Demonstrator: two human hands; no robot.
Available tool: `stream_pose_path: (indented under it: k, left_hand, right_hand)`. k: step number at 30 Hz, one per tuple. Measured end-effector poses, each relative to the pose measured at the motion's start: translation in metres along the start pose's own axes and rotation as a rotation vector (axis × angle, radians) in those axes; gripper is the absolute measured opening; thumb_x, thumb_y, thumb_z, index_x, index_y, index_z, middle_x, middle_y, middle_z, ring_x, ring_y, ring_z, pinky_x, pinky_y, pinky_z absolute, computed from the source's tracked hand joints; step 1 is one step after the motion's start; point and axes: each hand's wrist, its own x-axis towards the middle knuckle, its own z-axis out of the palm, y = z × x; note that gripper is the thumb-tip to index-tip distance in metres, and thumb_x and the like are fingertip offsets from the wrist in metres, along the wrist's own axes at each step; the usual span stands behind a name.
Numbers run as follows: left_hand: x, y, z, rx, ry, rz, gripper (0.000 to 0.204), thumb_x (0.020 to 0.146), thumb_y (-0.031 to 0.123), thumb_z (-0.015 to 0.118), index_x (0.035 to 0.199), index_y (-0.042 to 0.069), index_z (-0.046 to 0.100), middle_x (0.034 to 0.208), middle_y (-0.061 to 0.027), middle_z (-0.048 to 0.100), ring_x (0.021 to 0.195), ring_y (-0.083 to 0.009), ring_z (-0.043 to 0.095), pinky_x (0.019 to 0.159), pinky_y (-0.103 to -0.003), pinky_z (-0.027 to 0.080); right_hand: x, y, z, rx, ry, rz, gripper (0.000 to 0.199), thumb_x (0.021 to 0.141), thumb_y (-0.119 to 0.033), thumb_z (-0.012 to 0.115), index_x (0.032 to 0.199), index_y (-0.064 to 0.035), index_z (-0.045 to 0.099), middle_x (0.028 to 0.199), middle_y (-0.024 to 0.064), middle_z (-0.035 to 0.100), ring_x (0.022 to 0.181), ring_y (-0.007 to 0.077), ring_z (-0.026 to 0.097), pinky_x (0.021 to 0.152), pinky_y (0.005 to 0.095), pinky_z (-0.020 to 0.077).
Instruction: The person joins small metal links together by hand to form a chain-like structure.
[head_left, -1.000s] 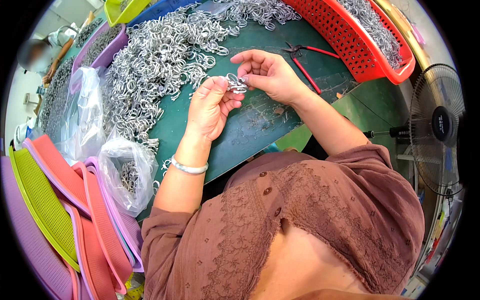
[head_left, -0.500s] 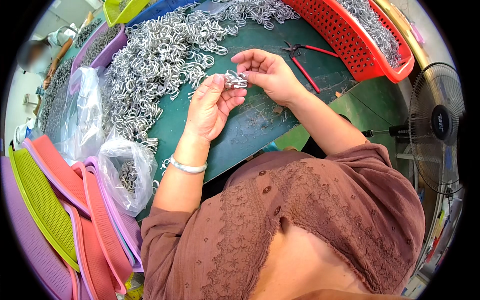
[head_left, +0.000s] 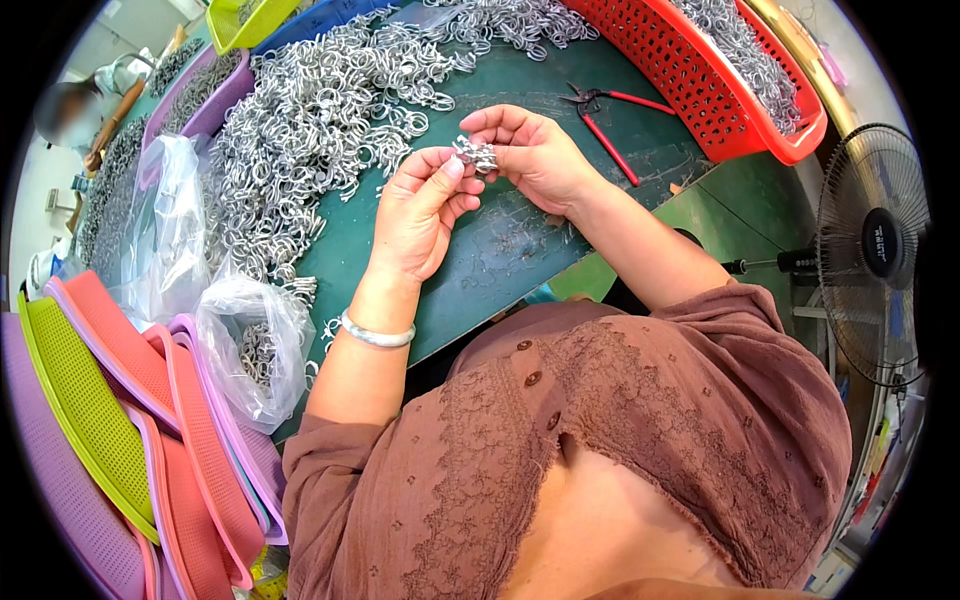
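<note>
The left hand [head_left: 418, 215] is curled nearly closed, thumb against the fingers, with its tips pinching the near side of a small cluster of silvery metal rings [head_left: 478, 156]. The right hand [head_left: 540, 160] grips the same cluster from the other side, thumb and index finger drawn together while the remaining fingers bend loosely. So the 2 hands share 1 cluster, held up above the green table [head_left: 480, 265] near its front edge; how many rings it contains is too small to count.

As for progress, the handling of this cluster looks unfinished, since both hands are engaged on it and neither has let go. Much seems left: a broad loose pile of rings [head_left: 310, 130] covers the table beyond the left hand. Some similar metal pieces sit in the clear plastic bag [head_left: 283, 400] beside the left forearm, and more fill the red basket [head_left: 690, 100] at the far right (whether those are finished or waiting, I cannot tell). The red-handled pliers [head_left: 597, 96] lie untouched on the table, beyond the right hand.
</note>
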Motion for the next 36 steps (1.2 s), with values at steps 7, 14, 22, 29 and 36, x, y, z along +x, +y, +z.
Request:
stream_pose_path:
  k: [7,14,22,29,36]
  left_hand:
    - [0.0004,-0.0001,0.0004,-0.013,-0.004,0.021,0.009,0.086,0.01,0.05,0.093,0.006,0.054,0.083,-0.0054,0.06,0.073,-0.0134,0.059,0.063,-0.024,0.049]
    - [0.0003,0.0006,0.0002,-0.019,-0.007,0.011,0.01,0.087,0.011,0.049,0.094,0.006,0.054,0.083,-0.0055,0.06,0.073,-0.014,0.059,0.064,-0.025,0.05]
    - [0.0012,-0.0003,-0.0002,-0.033,-0.018,0.025,0.008,0.087,0.01,0.048,0.092,0.006,0.053,0.085,-0.0057,0.06,0.074,-0.0138,0.059,0.063,-0.026,0.051]
    - [-0.0006,-0.0012,0.005,0.025,-0.022,0.075,0.009,0.087,0.009,0.047,0.094,0.005,0.05,0.087,-0.0066,0.058,0.075,-0.0156,0.059,0.063,-0.028,0.052]
    - [-0.0012,-0.0041,0.0089,0.17,-0.024,0.154,0.009,0.086,0.008,0.048,0.094,0.003,0.051,0.087,-0.0066,0.057,0.074,-0.0144,0.059,0.064,-0.026,0.052]
  right_hand:
    - [0.0009,0.001,0.0006,-0.092,0.004,-0.082,0.027,0.075,0.008,0.048,0.1,0.0003,0.054,0.085,0.0035,0.056,0.074,0.0086,0.054,0.064,0.0204,0.044]
    - [0.0002,-0.0002,-0.0012,-0.138,-0.008,-0.085,0.028,0.076,0.007,0.049,0.103,0.0019,0.052,0.089,0.0061,0.057,0.081,0.0112,0.055,0.074,0.023,0.0452]
    - [-0.0015,-0.0022,0.0008,-0.183,0.001,-0.108,0.028,0.076,0.008,0.048,0.103,0.0017,0.052,0.089,0.0055,0.056,0.082,0.0103,0.055,0.075,0.0227,0.0446]
    - [-0.0028,-0.0045,0.0024,-0.251,0.011,-0.173,0.027,0.076,0.008,0.047,0.101,-0.0002,0.055,0.084,0.0028,0.055,0.078,0.0073,0.053,0.07,0.02,0.0442]
    - [-0.0026,-0.0018,-0.0009,-0.286,-0.001,-0.217,0.027,0.076,0.009,0.047,0.101,0.0004,0.055,0.087,0.0026,0.056,0.081,0.0074,0.053,0.073,0.0207,0.0442]
